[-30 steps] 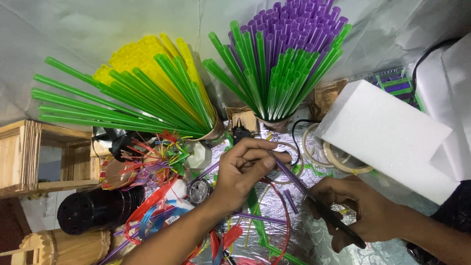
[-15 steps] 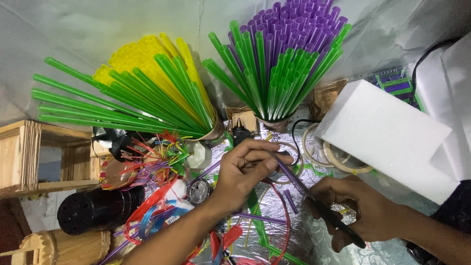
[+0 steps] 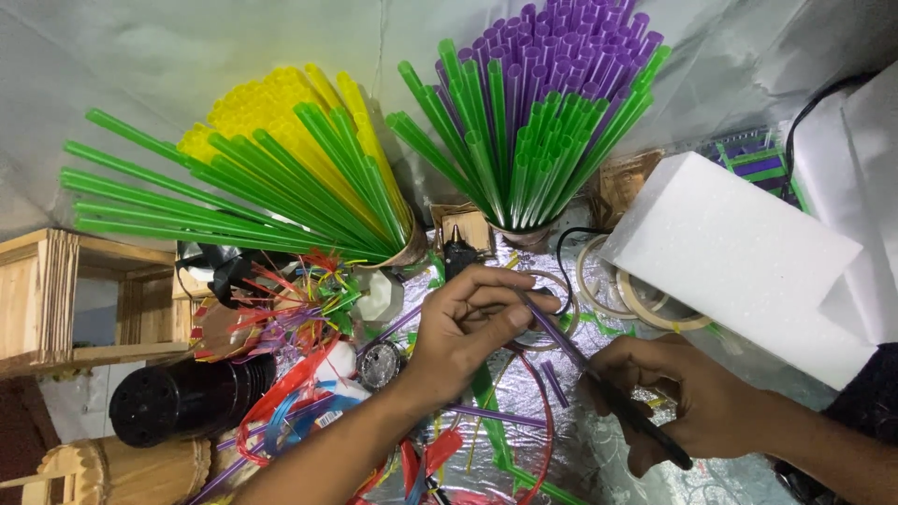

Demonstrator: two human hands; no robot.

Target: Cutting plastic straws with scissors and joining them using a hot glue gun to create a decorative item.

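Observation:
My left hand [image 3: 458,332] pinches one end of a purple straw [image 3: 552,329] between thumb and fingers, above a foil-covered table. The straw slants down to the right into the blades of dark scissors [image 3: 636,421], which my right hand [image 3: 697,402] grips by the handles. The blades sit around the straw's lower end, just right of my left thumb. Short cut straw pieces in purple and green lie on the foil beneath both hands.
Two cups hold upright straws: yellow and green [image 3: 281,168] at the left, purple and green [image 3: 538,112] at the back. A white foam block [image 3: 739,252] lies at the right, tape rolls [image 3: 622,285] beside it. A wooden frame [image 3: 56,295], black cylinder [image 3: 187,397] and straw scraps [image 3: 299,309] crowd the left.
My right hand with the scissors has shifted slightly down and left along the straw. My left hand has hardly moved.

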